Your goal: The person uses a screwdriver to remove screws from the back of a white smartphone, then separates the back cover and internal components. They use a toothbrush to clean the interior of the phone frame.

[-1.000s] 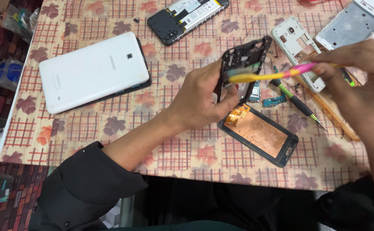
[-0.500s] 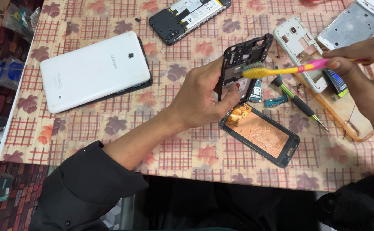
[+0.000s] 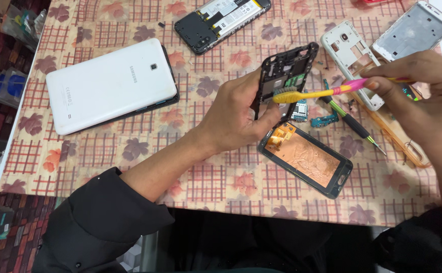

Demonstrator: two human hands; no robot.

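Head view of a phone-repair bench covered by a checked, leaf-patterned tablecloth (image 3: 130, 162). The left hand (image 3: 238, 114) has its fingers closed around a black phone mid-frame (image 3: 286, 71), holding it tilted up off the cloth, just above the landmark: a detached display panel (image 3: 307, 159) lying copper-coloured side up. The right hand (image 3: 426, 96) pinches the pink end of a yellow-and-pink toothbrush (image 3: 327, 92), fingers shut on the handle; the bristle head touches the lower part of the mid-frame.

Relative to the display panel: a small green circuit board (image 3: 299, 110) and a blue flex part (image 3: 324, 121) lie just above it, beneath the toothbrush; a green-handled screwdriver (image 3: 352, 124) lies to its upper right; a clear orange-tinted phone case (image 3: 398, 139) lies to the right, near the right hand. A white phone frame (image 3: 347, 50) and a silver back housing (image 3: 413, 30) lie farther up and right. An opened black phone with its battery exposed (image 3: 221, 20) lies well above it, and a white tablet (image 3: 109, 83), back up, well to the upper left.
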